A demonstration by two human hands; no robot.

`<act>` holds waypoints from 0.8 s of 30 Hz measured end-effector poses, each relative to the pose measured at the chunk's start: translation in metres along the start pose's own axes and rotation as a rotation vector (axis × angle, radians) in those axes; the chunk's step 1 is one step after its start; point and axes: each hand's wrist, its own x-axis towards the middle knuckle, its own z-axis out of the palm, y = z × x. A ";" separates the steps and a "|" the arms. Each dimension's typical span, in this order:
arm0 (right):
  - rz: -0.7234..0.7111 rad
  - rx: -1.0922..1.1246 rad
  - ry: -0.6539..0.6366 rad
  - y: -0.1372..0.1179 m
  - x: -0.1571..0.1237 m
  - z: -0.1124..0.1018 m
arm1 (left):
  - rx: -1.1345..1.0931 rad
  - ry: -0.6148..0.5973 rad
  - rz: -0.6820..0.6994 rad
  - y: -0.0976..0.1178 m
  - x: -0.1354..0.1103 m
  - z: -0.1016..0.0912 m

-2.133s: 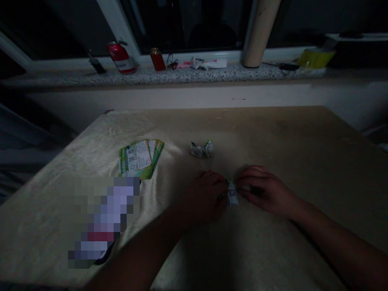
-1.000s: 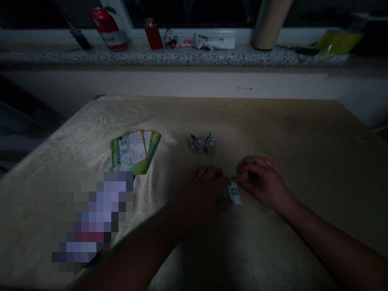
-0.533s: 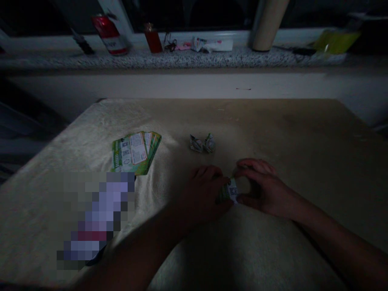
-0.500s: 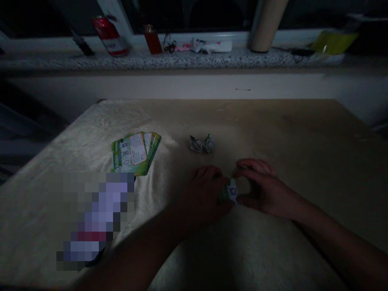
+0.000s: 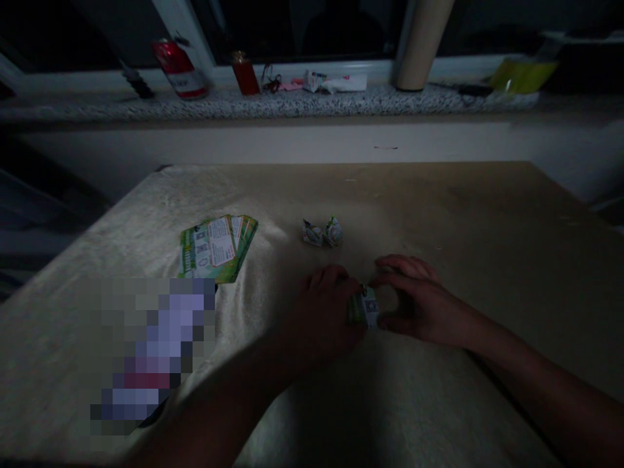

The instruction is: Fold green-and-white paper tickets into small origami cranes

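Note:
A small folded leaflet (image 5: 369, 307), green and white with a square printed code, lies on the table between my hands. My left hand (image 5: 324, 312) grips its left part from above, covering much of it. The thumb and forefinger of my right hand (image 5: 414, 296) curve round its right edge at the two corners, with a gap behind the paper. Beyond my hands sit two small crumpled-looking folded paper pieces (image 5: 322, 233). To the left lies a fanned stack of green printed leaflets (image 5: 214, 250).
A pixelated long object (image 5: 158, 357) lies at the left near my forearm. The pale table (image 5: 468, 214) meets a wall at the back. On the stone window sill (image 5: 292, 107) stand a red can (image 5: 180, 70), a red bottle (image 5: 245, 73), a tan cylinder (image 5: 422, 49) and a yellow item (image 5: 524, 76).
The view has shifted slightly. My left hand has drawn back a little from the leaflet's right side, showing more of its printed face. My right hand stays at its right edge.

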 end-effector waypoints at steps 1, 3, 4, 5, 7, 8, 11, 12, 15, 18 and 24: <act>0.003 -0.002 0.000 -0.001 0.000 0.000 | -0.005 -0.009 0.012 -0.003 -0.001 -0.002; 0.008 -0.003 0.001 -0.002 0.001 0.000 | -0.006 -0.005 0.020 -0.009 -0.003 -0.005; 0.011 -0.002 0.002 -0.002 0.001 0.000 | -0.012 -0.015 0.013 -0.012 -0.004 -0.005; 0.011 0.000 -0.001 -0.003 0.001 0.000 | -0.018 -0.022 0.015 -0.015 -0.004 -0.006; 0.001 0.007 -0.017 -0.002 0.000 -0.001 | -0.040 -0.041 0.050 -0.019 -0.004 -0.007; -0.008 0.010 -0.031 -0.001 -0.001 -0.001 | -0.053 -0.054 0.080 -0.020 -0.004 -0.007; -0.037 0.015 -0.068 0.002 -0.002 -0.002 | -0.085 -0.092 0.160 -0.020 -0.002 -0.008; -0.046 0.019 -0.073 0.003 -0.003 -0.002 | -0.092 -0.100 0.176 -0.020 -0.001 -0.008; -0.083 0.039 -0.073 0.002 -0.002 -0.003 | -0.101 -0.086 0.219 -0.019 -0.001 -0.007; -0.127 0.059 -0.069 -0.001 0.000 -0.004 | -0.098 -0.048 0.256 -0.020 -0.002 -0.006; -0.192 0.104 -0.049 -0.007 0.002 -0.004 | -0.112 0.006 0.288 -0.022 -0.002 -0.006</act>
